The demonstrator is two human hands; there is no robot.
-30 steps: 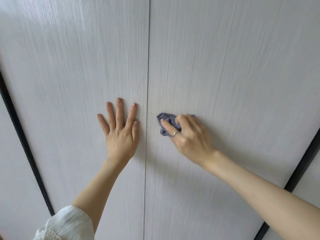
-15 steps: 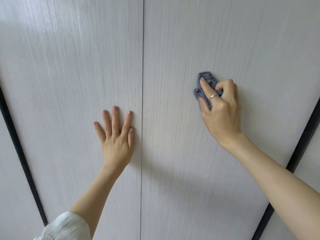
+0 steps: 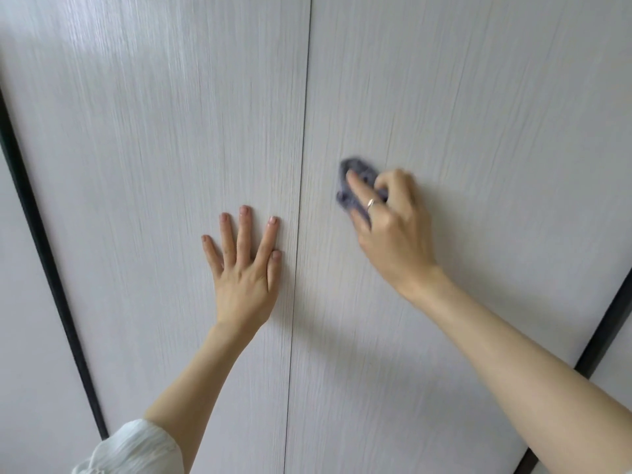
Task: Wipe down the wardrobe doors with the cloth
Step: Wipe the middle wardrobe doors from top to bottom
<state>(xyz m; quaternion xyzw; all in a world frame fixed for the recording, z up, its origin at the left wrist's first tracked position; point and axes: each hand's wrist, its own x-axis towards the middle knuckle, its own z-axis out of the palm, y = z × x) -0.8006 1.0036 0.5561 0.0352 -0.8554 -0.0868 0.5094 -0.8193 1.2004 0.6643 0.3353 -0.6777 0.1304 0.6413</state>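
Note:
Two pale wood-grain wardrobe doors fill the view, the left door (image 3: 154,165) and the right door (image 3: 496,131), meeting at a thin vertical seam. My left hand (image 3: 244,268) lies flat with fingers spread on the left door, right beside the seam. My right hand (image 3: 390,227), with a ring on one finger, grips a small bunched grey-blue cloth (image 3: 352,186) and presses it against the right door a little right of the seam. Hand and cloth are motion-blurred. Most of the cloth is hidden under the fingers.
A black vertical frame strip (image 3: 44,251) borders the left door, and another black strip (image 3: 602,333) borders the right door at the lower right. Further pale panels lie beyond both strips. A white sleeve (image 3: 133,449) shows at the bottom left.
My right hand with the cloth swept up and to the right on the right door, then came back down and left toward the seam. My left hand stayed flat on the left door.

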